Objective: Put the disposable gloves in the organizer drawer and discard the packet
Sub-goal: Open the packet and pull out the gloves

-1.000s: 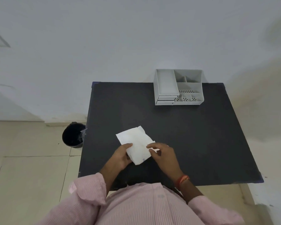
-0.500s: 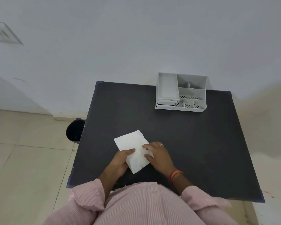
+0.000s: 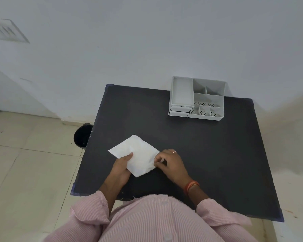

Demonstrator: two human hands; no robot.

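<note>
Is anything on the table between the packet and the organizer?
Nothing visible. The packet, held by the left hand and right hand, is separated from the organizer only by bare black table.

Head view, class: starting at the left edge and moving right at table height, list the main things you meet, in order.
black bin → left hand → white packet → right hand → grey organizer
</note>
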